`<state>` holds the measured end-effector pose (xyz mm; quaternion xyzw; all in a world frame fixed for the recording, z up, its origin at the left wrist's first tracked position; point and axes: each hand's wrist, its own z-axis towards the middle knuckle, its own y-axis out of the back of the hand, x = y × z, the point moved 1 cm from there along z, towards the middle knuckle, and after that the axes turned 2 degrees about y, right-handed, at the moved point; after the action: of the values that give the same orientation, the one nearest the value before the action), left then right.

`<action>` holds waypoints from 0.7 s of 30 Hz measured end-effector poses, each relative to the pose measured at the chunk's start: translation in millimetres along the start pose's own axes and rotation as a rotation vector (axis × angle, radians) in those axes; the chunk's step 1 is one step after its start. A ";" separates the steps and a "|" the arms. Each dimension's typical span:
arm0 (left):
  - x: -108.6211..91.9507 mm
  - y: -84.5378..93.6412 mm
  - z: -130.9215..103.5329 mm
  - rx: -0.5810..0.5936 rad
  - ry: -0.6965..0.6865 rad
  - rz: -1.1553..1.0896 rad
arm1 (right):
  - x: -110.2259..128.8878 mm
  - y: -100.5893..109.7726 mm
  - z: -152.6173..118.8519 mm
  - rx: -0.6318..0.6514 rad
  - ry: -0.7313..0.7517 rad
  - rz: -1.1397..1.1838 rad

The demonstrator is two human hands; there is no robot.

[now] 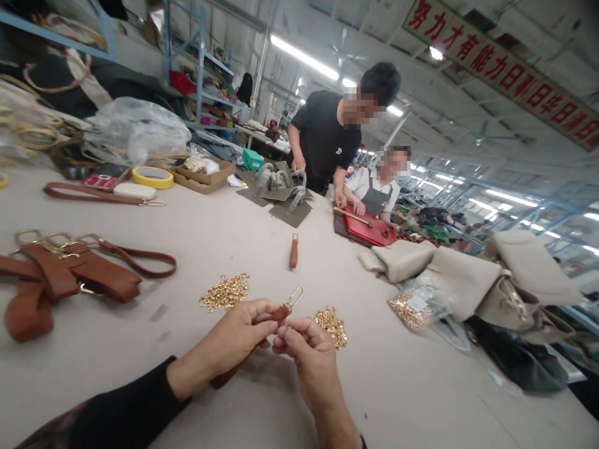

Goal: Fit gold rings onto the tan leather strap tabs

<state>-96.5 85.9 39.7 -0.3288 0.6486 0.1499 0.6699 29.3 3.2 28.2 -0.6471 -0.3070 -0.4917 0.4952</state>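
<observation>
The left hand (pixel 243 330) is closed around a brown strap (pixel 248 355), near the middle of the near edge of the table (pixel 196 224). The strap runs from under the wrist up through the fist, and its top end carries a gold clasp (pixel 294 296) that sticks up past the fingers. The right hand (pixel 309 349) sits just beside it, fingers pinched together at the strap's top end; whether a small part is held between them cannot be told.

Two heaps of gold fittings lie close by: the left heap (pixel 225 291) just beyond the left hand, the right heap (pixel 331 324) touching or nearly touching the right hand. By the look of it, the clasp is already on this strap and the hands are working at the end where it joins.

To the far left lies a pile of straps (pixel 60 274) with gold rings fitted, which look finished. A lone strap tab (pixel 294 251) with its clasp lies further up the table, well apart from the hands. Both heaps are still full, so plenty seems left to fit.

On the right sit beige bags (pixel 472 280) and a bag of fittings (pixel 414 305). At the far side two co-workers (pixel 337 143) handle their own pieces, near grey cut panels (pixel 285 193) and a red bag (pixel 369 229). A tape roll (pixel 152 177) lies far left.
</observation>
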 end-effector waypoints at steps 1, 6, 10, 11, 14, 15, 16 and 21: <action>-0.3 -1.4 -0.7 0.019 -0.011 -0.012 | -0.2 -0.9 0.9 -0.004 -0.004 0.017; -4.3 -5.2 -4.2 0.042 -0.044 0.007 | 0.5 -1.8 3.9 -0.054 -0.044 0.027; -5.8 -6.1 -4.9 0.059 -0.034 0.063 | 0.3 0.4 3.6 -0.055 -0.047 -0.031; -5.9 -6.4 -4.9 0.057 -0.030 0.063 | -0.6 1.1 3.5 -0.045 -0.041 -0.047; -5.1 -7.1 -5.2 0.022 -0.019 0.116 | -6.3 3.6 4.5 -0.022 -0.006 -0.110; -4.3 -7.1 -5.3 0.016 -0.023 0.149 | -8.9 4.5 5.6 -0.024 0.010 -0.131; -3.2 -7.0 -5.2 0.016 -0.031 0.177 | -11.6 5.4 7.0 -0.032 0.025 -0.144; 3.4 -4.2 -4.4 0.024 -0.060 0.204 | -19.0 5.1 12.1 -0.085 0.067 -0.143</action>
<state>-96.8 79.2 37.7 -0.2485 0.6603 0.2194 0.6739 31.5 14.7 8.3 -0.6273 -0.3146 -0.5597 0.4408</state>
